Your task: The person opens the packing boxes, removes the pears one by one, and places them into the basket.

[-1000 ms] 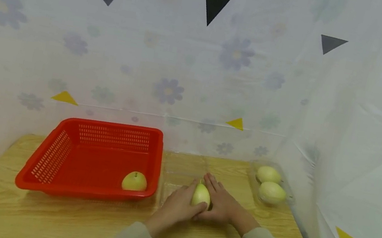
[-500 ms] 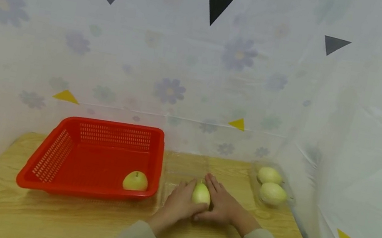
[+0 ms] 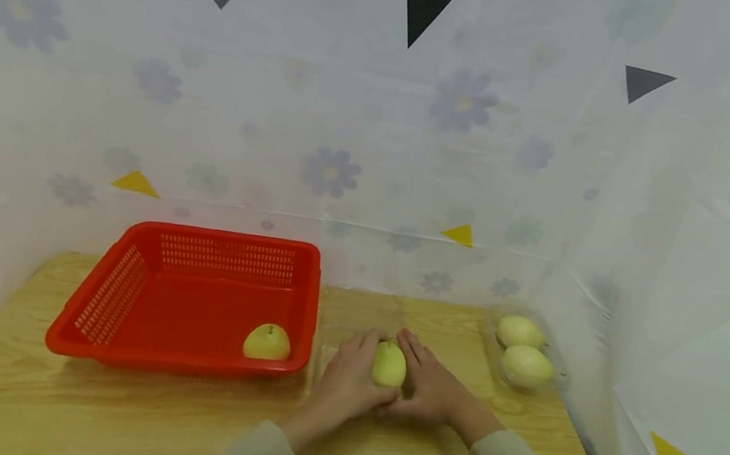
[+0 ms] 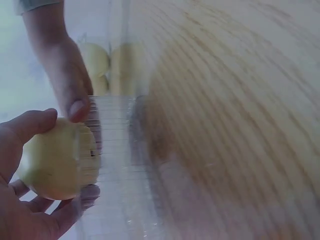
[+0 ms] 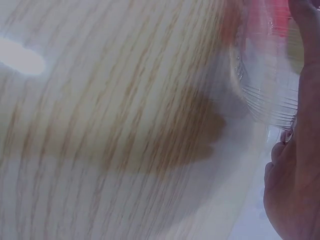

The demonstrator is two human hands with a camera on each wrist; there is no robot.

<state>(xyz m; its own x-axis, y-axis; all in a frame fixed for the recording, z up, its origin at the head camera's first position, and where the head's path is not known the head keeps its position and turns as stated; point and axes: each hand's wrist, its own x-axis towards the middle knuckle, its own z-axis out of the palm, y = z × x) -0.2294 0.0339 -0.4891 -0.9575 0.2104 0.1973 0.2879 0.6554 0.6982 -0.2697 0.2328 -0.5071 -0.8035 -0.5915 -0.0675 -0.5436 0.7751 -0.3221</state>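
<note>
A pale yellow-green pear (image 3: pixel 389 364) sits between the two hands, at a clear plastic container (image 4: pixel 120 200). In the left wrist view, my left hand (image 3: pixel 349 376) wraps its thumb and fingers around that pear (image 4: pixel 55 160). My right hand (image 3: pixel 432 392) is close against the pear's other side. Its fingers curl at the container's ribbed edge (image 5: pixel 272 107) in the right wrist view and appear to hold it; part of that grip is hidden. Another pear (image 3: pixel 267 342) lies in the red basket (image 3: pixel 174 369), left of the hands.
At the table's far right, a second clear container (image 3: pixel 493 362) holds two pears (image 3: pixel 527 366). An open clear lid (image 3: pixel 362 309) lies behind the hands. A patterned sheet (image 3: pixel 245 119) hangs behind the wooden table (image 3: pixel 143 424).
My left hand's fingers have shifted over the pear, and the pear has tipped and risen slightly. My right hand has barely moved. The whole view has drifted slightly.
</note>
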